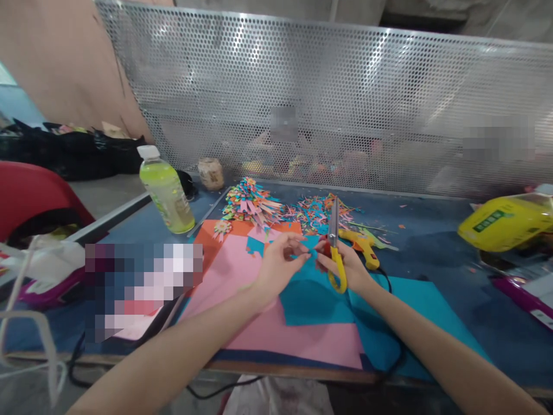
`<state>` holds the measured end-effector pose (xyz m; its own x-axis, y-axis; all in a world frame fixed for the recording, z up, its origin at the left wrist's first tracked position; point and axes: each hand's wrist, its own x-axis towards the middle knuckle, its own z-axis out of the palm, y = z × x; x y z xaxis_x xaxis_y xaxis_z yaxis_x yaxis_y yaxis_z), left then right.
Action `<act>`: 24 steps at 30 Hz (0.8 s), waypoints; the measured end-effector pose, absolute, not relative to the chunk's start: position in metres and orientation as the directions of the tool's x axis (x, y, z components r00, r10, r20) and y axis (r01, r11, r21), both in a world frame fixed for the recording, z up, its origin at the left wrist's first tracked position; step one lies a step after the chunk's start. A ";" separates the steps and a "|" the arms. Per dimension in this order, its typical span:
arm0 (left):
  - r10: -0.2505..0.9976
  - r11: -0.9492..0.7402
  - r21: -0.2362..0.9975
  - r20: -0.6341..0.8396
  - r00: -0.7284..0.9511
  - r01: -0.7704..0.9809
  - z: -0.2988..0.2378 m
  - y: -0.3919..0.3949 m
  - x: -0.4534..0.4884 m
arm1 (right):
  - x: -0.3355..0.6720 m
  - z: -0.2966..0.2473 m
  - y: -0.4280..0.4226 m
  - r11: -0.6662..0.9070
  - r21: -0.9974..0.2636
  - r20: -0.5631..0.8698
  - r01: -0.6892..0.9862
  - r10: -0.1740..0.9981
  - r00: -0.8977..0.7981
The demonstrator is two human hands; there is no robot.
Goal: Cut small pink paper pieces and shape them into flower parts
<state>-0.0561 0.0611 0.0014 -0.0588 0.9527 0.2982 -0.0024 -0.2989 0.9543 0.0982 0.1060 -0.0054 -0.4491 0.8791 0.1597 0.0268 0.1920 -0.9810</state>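
My left hand [281, 259] is closed, its fingertips pinching a small piece of blue paper [311, 252] in front of me. On the other side, my right hand [349, 266] has its fingers round yellow-handled scissors [339, 274], whose blades point up and away. The right fingertips come close to the same blue piece; whether they touch it I cannot tell. Beneath both hands lie a blue paper sheet [319, 305] and a larger pink sheet [242, 323]. Beyond them is a pile of colourful paper ribbon pieces [250, 202], with thin paper scraps [309, 210] to its right.
A yellow glue gun [365, 245] lies past my right hand, its dark cord running toward me. A green drink bottle [166, 193] and a jar [211, 173] stand at left. A yellow bottle [505, 222] is at right. A perforated metal panel [324, 104] closes off the back.
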 end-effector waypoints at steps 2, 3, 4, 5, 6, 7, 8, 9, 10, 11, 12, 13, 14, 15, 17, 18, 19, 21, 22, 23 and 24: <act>0.956 -0.291 0.956 0.290 -0.046 -0.026 0.001 0.062 -0.056 | 0.099 -0.004 0.105 0.212 -0.977 0.183 0.013 0.871 -0.455; 0.958 -0.287 0.957 0.286 -0.038 -0.037 0.000 0.063 -0.057 | 0.099 -0.004 0.104 0.222 -0.975 0.192 0.011 0.867 -0.459; 0.959 -0.283 0.958 0.282 -0.034 -0.044 -0.001 0.064 -0.057 | 0.099 -0.003 0.104 0.225 -0.974 0.197 0.006 0.865 -0.462; 0.960 -0.280 0.959 0.279 -0.033 -0.047 -0.002 0.064 -0.056 | 0.100 -0.003 0.104 0.222 -0.975 0.196 0.001 0.863 -0.466; 0.960 -0.279 0.959 0.278 -0.031 -0.048 -0.003 0.065 -0.056 | 0.100 -0.004 0.104 0.212 -0.977 0.190 -0.005 0.864 -0.467; 0.960 -0.279 0.959 0.278 -0.026 -0.047 -0.004 0.065 -0.056 | 0.100 -0.004 0.104 0.199 -0.980 0.180 -0.008 0.866 -0.466; 0.960 -0.280 0.959 0.280 -0.019 -0.045 -0.005 0.066 -0.056 | 0.100 -0.004 0.104 0.193 -0.981 0.174 -0.008 0.871 -0.460; 0.960 -0.281 0.959 0.281 -0.009 -0.042 -0.005 0.067 -0.056 | 0.100 -0.003 0.104 0.199 -0.980 0.177 0.001 0.875 -0.452; 0.960 -0.280 0.959 0.281 0.002 -0.035 -0.005 0.068 -0.056 | 0.099 -0.003 0.103 0.218 -0.976 0.188 0.019 0.878 -0.441; 0.961 -0.276 0.961 0.276 0.016 -0.025 -0.005 0.069 -0.057 | 0.099 -0.001 0.103 0.246 -0.968 0.204 0.045 0.880 -0.428; 0.963 -0.266 0.964 0.267 0.034 -0.015 -0.004 0.070 -0.058 | 0.098 0.000 0.102 0.277 -0.958 0.222 0.076 0.882 -0.416; 0.966 -0.252 0.968 0.252 0.058 -0.005 -0.002 0.072 -0.060 | 0.098 0.002 0.102 0.305 -0.946 0.238 0.108 0.881 -0.408; 0.968 -0.240 0.971 0.238 0.077 0.005 0.000 0.074 -0.063 | 0.099 0.003 0.102 0.329 -0.935 0.254 0.132 0.881 -0.399; 0.969 -0.230 0.973 0.227 0.095 0.018 0.004 0.076 -0.068 | 0.100 0.004 0.103 0.346 -0.926 0.266 0.150 0.881 -0.390; 0.968 -0.245 0.968 0.241 0.063 0.060 0.015 0.080 -0.081 | 0.104 0.005 0.106 0.372 -0.913 0.291 0.167 0.880 -0.375; 0.964 -0.267 0.958 0.265 0.032 0.107 0.021 0.081 -0.089 | 0.106 0.005 0.107 0.384 -0.908 0.300 0.169 0.876 -0.378; 0.955 -0.296 0.943 0.298 0.010 0.156 0.027 0.082 -0.099 | 0.109 0.005 0.109 0.389 -0.905 0.303 0.171 0.872 -0.385; 0.948 -0.309 0.893 0.319 0.024 0.328 0.038 0.080 -0.117 | 0.115 0.004 0.113 0.375 -0.910 0.275 0.175 0.864 -0.422; 0.955 -0.285 0.844 0.290 0.061 0.455 0.042 0.079 -0.125 | 0.117 0.004 0.114 0.356 -0.917 0.248 0.183 0.864 -0.439; 0.962 -0.260 0.782 0.259 0.083 0.566 0.044 0.077 -0.132 | 0.118 0.003 0.114 0.339 -0.921 0.220 0.194 0.861 -0.458; 0.970 -0.222 0.710 0.232 0.075 0.668 0.044 0.076 -0.137 | 0.120 0.003 0.114 0.330 -0.921 0.200 0.209 0.858 -0.473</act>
